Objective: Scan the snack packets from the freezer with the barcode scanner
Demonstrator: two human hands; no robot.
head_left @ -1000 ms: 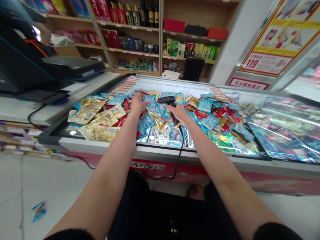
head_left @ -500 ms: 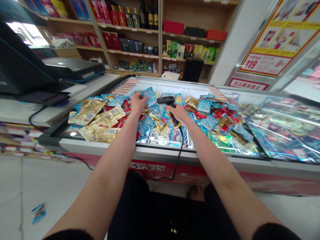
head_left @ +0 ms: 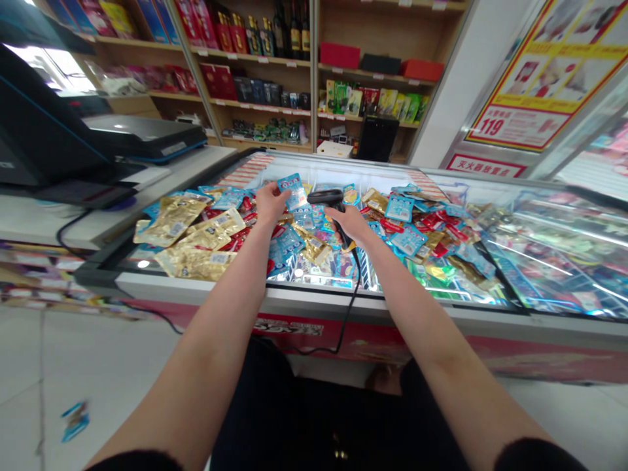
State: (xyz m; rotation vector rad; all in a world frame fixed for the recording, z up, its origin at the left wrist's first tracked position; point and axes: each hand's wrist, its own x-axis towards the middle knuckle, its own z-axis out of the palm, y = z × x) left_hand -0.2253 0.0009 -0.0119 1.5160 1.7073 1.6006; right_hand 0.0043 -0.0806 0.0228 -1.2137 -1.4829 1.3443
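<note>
My left hand (head_left: 271, 201) is closed on the edge of a small blue snack packet (head_left: 293, 190), held up above the pile. Wrapped round the handle of a black corded barcode scanner (head_left: 326, 196) is my right hand (head_left: 349, 222). The scanner's head points left, close beside the packet but apart from it. Beneath both hands, gold packets (head_left: 209, 232), blue packets (head_left: 400, 209) and red ones lie heaped on the glass top of a freezer (head_left: 314, 294). The scanner's cable (head_left: 352, 307) hangs down over the freezer's front edge.
At left, a counter (head_left: 196, 163) carries a scale (head_left: 142, 134) and a dark screen device (head_left: 39, 124). Shelves (head_left: 265, 59) with bottles and boxes stand behind the freezer. A blue packet (head_left: 75, 420) lies on the floor at lower left.
The blue packet in my left hand has tilted slightly, and its surface now catches more light. My right hand and the scanner stay in place.
</note>
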